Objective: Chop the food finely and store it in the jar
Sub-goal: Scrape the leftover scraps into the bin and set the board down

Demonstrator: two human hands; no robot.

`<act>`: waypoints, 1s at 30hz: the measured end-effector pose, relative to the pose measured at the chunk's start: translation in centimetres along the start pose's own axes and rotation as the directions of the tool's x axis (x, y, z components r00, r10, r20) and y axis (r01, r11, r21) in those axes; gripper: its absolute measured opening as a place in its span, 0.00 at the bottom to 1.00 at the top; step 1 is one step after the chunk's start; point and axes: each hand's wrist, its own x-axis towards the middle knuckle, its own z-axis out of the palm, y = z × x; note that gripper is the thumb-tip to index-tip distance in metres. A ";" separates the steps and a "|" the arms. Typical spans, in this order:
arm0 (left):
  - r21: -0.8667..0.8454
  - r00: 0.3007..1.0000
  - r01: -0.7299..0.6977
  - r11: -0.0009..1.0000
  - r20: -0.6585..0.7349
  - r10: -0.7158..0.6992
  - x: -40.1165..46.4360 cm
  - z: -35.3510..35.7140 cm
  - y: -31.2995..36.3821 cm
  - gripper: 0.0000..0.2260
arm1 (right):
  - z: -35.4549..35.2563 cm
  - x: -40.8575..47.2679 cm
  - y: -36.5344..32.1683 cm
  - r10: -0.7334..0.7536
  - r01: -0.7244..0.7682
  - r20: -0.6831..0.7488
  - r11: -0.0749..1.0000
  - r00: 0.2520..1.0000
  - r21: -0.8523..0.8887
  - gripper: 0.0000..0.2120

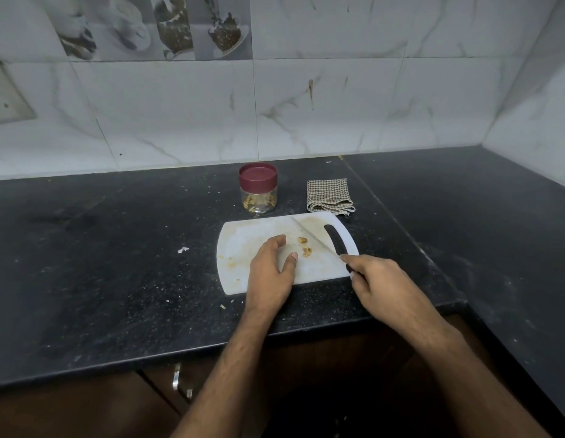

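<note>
The knife lies with its long axis running from about 4 o'clock at the handle to about 10 o'clock at the tip, the blade stretched diagonally over the right half of the white cutting board. The right hand has its fingers curled round the dark handle, a closed grip holding the knife; the handle is almost wholly hidden inside the fist, and only a short dark bit shows under the forefinger. The blade is pale and hard to tell from the board, so its edge and tip are faint.

Two small tan food pieces lie near the board's middle, just left of the blade, one toward 12 o'clock of the other; their shape is too small to make out. The left hand rests on the board at 9 o'clock of them, fingers loosely spread, a wide grip holding nothing, thumb pointing toward the pieces.

The board has a slot handle on its right side and yellowish stains. At 12 o'clock of it on the black bench stands the clear jar, upright, its maroon lid on, with tan bits in the bottom. A folded checked cloth lies just at the jar's 3 o'clock. Both forearms are cut off at the lower edge.
</note>
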 end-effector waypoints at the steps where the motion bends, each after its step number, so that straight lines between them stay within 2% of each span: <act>1: 0.006 1.000 0.002 1.000 0.003 -0.002 0.0 0.0 0.0 0.19 | 0.1 0.2 0.0 -0.001 0.001 -0.022 1.000 1.000 -0.009 0.21; 5: 0.016 1.000 0.006 1.000 0.007 -0.007 -0.1 -0.2 0.3 0.19 | 0.1 0.4 -0.2 0.027 -0.027 -0.012 0.999 1.000 -0.021 0.20; 9: -0.013 1.000 0.008 1.000 -0.012 -0.008 0.0 -0.2 0.4 0.17 | 0.0 0.0 -0.2 0.018 -0.020 0.024 0.995 1.000 0.097 0.21; 12: -0.166 0.988 -0.016 0.986 -0.154 -0.010 -0.6 -0.6 0.8 0.11 | -0.1 0.4 -0.3 0.039 -0.032 -0.033 0.984 0.999 0.178 0.23; 14: -0.186 0.964 -0.052 0.981 -0.264 0.001 -1.1 -1.2 1.2 0.09 | 0.1 1.3 -0.2 0.127 -0.103 -0.074 0.959 0.989 0.262 0.27; 16: -0.163 0.960 -0.038 0.986 -0.281 -0.009 -1.6 -1.7 1.1 0.09 | 0.4 2.2 -0.1 0.187 -0.147 -0.096 0.935 0.978 0.324 0.30; 19: -0.085 0.965 0.050 0.995 -0.253 -0.070 -1.9 -2.8 0.4 0.14 | 0.7 4.0 -0.1 0.188 -0.148 -0.090 0.929 0.978 0.339 0.23; 21: 0.080 0.962 0.104 0.991 -0.263 -0.080 -1.9 -3.8 -0.2 0.18 | 0.7 5.5 -0.1 0.170 -0.151 -0.081 0.969 0.982 0.195 0.18; 23: 0.298 0.956 0.205 0.932 -0.264 -0.126 -1.7 -4.9 -0.6 0.24 | 0.7 6.9 0.2 0.169 -0.165 -0.066 0.984 0.983 0.070 0.18; 25: 0.433 0.942 0.311 0.846 -0.258 -0.214 -1.4 -5.8 -0.7 0.29 | 0.9 7.9 0.4 0.196 -0.195 -0.032 0.980 0.980 0.025 0.19; 27: 0.486 0.927 0.371 0.791 -0.248 -0.282 -1.1 -6.3 -0.8 0.30 | 1.4 8.4 0.7 0.222 -0.221 -0.023 0.975 0.975 0.011 0.17; 30: 0.459 0.905 0.426 0.780 -0.223 -0.362 -0.5 -6.5 -1.0 0.27 | 2.1 8.3 0.7 0.237 -0.236 -0.080 0.971 0.968 0.026 0.12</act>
